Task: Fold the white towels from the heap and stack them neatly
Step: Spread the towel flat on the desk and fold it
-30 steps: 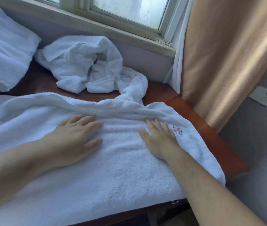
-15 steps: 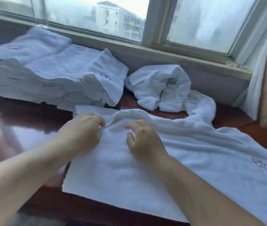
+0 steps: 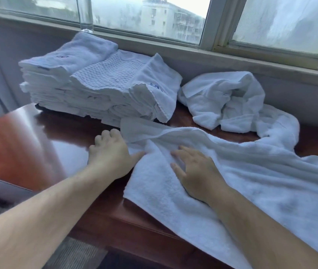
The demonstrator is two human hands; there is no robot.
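1 glossy wooden table point(image 3: 38, 144) below the window point(image 3: 154, 18) holds stacked towels point(image 3: 104, 84).

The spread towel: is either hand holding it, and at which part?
The left hand pinches the spread towel at its left edge, near the far corner. The right hand only lies flat on it, gripping nothing.

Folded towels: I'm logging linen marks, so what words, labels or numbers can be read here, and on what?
Blue embroidery on the top folded towel: too blurred to read.
Second blue embroidery on the drooping folded towel: too blurred to read.
No other text shows.
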